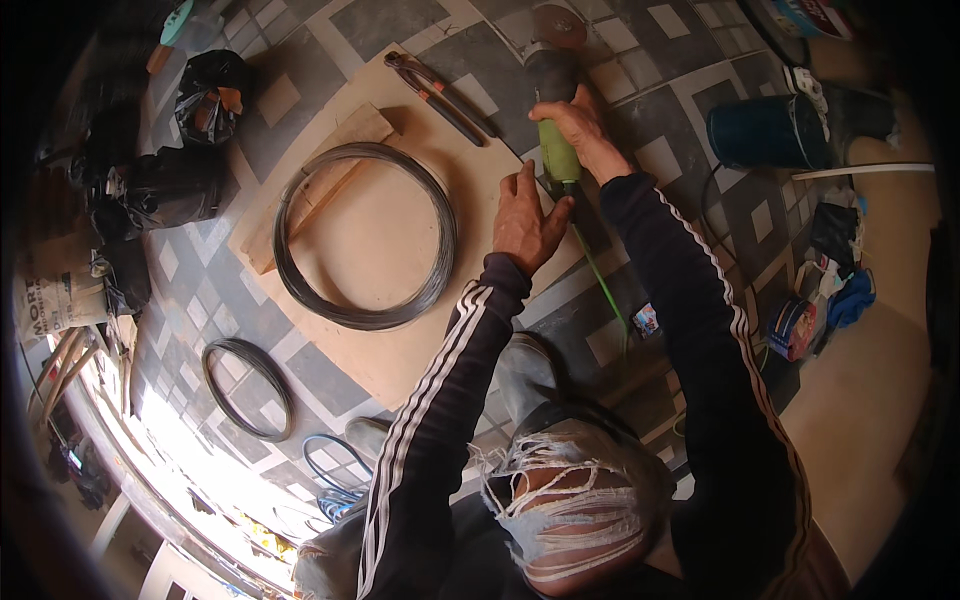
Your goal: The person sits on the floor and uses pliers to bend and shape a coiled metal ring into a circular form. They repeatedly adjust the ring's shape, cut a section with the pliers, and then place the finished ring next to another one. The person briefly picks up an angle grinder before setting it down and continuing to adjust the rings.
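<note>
Torn, pale denim with frayed white threads covers the person's knee, closest to the camera, between two dark sleeves with white stripes. Beyond it, just past the right edge of the flat tan board, is a green-bodied angle grinder with a dark head, its round reddish-brown disc at the far end; whether it rests on the tiles is unclear. It looks rigid and fairly heavy, probably weighted toward the head, with smooth casing that could slip and a disc likely to chip; the green body seems the sound place to grip, clear of the disc. The right hand grasps that body from the right, thumb across the top. The left hand is unclenched, fingers loosely extended, its thumb beside the thin green cord; I cannot tell whether they touch.
</note>
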`<state>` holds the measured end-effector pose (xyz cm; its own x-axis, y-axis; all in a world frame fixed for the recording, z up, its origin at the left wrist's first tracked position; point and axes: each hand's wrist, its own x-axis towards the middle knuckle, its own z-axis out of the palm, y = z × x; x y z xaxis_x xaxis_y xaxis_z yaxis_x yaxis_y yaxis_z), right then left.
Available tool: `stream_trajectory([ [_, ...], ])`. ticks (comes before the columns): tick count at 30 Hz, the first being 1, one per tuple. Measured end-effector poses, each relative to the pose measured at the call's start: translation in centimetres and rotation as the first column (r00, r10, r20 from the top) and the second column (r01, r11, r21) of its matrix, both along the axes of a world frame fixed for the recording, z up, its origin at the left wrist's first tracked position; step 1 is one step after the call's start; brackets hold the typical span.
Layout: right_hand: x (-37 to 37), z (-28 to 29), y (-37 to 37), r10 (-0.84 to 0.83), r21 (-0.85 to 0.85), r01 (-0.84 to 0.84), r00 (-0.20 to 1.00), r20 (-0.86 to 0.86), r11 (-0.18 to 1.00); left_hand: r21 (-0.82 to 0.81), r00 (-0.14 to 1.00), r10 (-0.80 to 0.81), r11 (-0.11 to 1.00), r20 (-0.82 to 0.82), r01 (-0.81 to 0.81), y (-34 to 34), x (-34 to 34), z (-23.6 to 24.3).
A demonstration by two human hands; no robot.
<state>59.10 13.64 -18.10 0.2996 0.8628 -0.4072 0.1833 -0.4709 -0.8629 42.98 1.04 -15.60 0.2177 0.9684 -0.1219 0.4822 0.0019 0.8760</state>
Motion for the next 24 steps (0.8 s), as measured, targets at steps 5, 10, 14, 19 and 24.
stream_trajectory([
  [5, 1.7, -1.6, 2.9, -0.005, 0.009, 0.004, 0.993, 0.118, 1.000, -0.053, 0.998, 0.043, 0.998, 0.036, -0.041, -2.5, -2.5, -0.2],
  [10, 2.3, -0.7, 3.2, 0.130, -0.041, -0.123, 0.949, 0.288, 0.992, -0.047, 0.999, 0.048, 0.998, 0.005, -0.048, -4.2, -4.6, 0.0],
  [14, 2.7, -1.0, 3.2, 0.223, -0.056, -0.217, 0.930, 0.292, 0.975, 0.057, 1.000, 0.028, 0.998, -0.001, -0.027, -4.2, -5.0, 0.2],
  [19, 2.9, -1.9, 1.3, 0.149, -0.002, -0.180, 0.812, 0.565, 0.984, 0.066, 0.999, 0.006, 0.998, 0.033, -0.009, -4.2, -4.3, 0.9],
  [24, 5.4, 1.6, -8.3, 0.019, 0.212, -0.148, 0.859, 0.512, 0.966, 0.133, 0.995, 0.037, 0.990, 0.092, -0.049, -3.6, -4.7, 1.6],
])
